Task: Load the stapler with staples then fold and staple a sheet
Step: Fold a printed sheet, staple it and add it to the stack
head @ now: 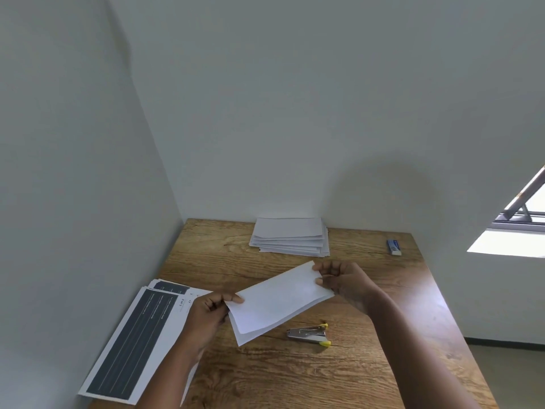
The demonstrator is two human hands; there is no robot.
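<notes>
A folded white sheet (277, 299) is held above the wooden table (295, 373), tilted up toward the right. My left hand (211, 309) pinches its near left end, thumb on top. My right hand (343, 280) grips its far right end. Below the sheet's right half, a small silver stapler (309, 334) with yellow ends lies on the table, untouched. A small blue staple box (393, 247) rests near the table's far right edge.
A pile of folded white sheets (290, 237) sits at the back against the wall. Printed pages with dark panels (132, 340) lie stacked along the left edge. Walls close the table at left and back; a window (525, 219) is at right.
</notes>
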